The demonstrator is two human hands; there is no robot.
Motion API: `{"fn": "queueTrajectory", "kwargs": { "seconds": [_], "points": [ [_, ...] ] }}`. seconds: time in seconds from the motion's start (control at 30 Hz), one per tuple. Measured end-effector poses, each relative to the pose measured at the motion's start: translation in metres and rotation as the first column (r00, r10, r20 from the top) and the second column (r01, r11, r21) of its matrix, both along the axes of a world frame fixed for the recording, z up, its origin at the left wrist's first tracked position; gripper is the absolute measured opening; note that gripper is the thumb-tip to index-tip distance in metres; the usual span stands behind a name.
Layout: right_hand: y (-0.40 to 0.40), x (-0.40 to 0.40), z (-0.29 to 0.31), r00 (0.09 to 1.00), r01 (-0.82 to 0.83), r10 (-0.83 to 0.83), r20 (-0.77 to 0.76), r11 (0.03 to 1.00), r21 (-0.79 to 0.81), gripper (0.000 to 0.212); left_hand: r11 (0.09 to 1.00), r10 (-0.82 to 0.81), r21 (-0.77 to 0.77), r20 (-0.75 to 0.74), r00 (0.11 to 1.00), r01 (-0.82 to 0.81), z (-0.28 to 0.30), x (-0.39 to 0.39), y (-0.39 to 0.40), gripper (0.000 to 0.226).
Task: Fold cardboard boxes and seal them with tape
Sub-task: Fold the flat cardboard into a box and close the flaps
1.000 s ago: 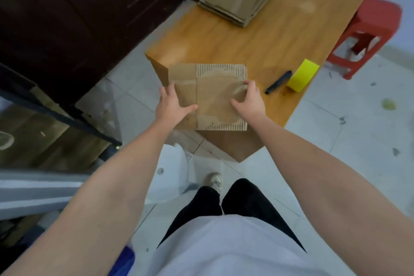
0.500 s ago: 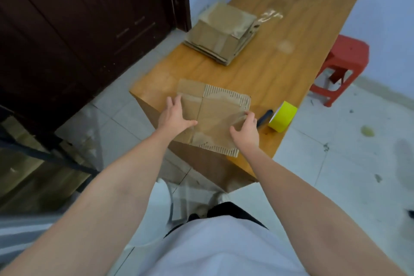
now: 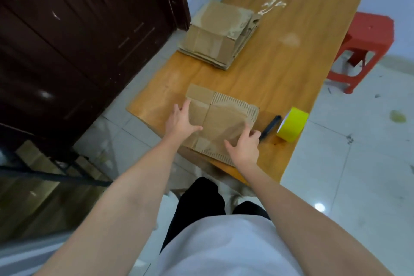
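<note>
- Cardboard box (image 3: 220,122), flattened: lies at near corner of desk (image 3: 291,69); left hand (image 3: 182,121) and right hand (image 3: 243,147) press it, fingers spread
- Yellow tape roll (image 3: 292,127): just right of box; black tool (image 3: 270,127) between

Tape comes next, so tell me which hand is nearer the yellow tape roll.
Right. The right hand rests on the flattened box's near right corner, just left of the yellow tape roll. The left hand rests on the box's left edge, across the box from the roll.
</note>
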State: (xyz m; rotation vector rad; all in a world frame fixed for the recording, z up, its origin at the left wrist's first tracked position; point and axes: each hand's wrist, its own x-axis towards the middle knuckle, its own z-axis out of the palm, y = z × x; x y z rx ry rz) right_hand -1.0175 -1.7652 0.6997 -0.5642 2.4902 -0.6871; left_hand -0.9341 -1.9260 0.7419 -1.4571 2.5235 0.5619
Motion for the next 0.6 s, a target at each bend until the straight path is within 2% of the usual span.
{"fn": "queueTrajectory", "kwargs": {
  "seconds": [0.13, 0.27, 0.43, 0.6],
  "points": [
    [-0.031, -0.017, 0.009, 0.998, 0.027, -0.033, 0.056, 0.995, 0.098, 0.085, 0.997, -0.076, 0.032, -0.009, 0.997, 0.076, -0.001, -0.016, -0.031, 0.091],
    [-0.058, -0.026, 0.017, 0.981, 0.062, -0.103, 0.166, 0.97, 0.233, 0.09, 0.981, -0.185, 0.063, 0.068, 0.98, 0.181, -0.004, -0.031, -0.061, 0.091],
    [-0.077, -0.025, 0.013, 0.973, 0.052, -0.125, 0.193, 0.937, 0.346, 0.101, 0.952, -0.305, 0.086, 0.135, 0.943, 0.295, -0.026, -0.03, -0.082, 0.087],
    [-0.075, -0.027, 0.006, 0.977, 0.048, -0.128, 0.172, 0.914, 0.403, 0.107, 0.927, -0.375, 0.001, -0.006, 0.927, 0.375, -0.056, -0.005, -0.089, 0.083]
  ]
}}
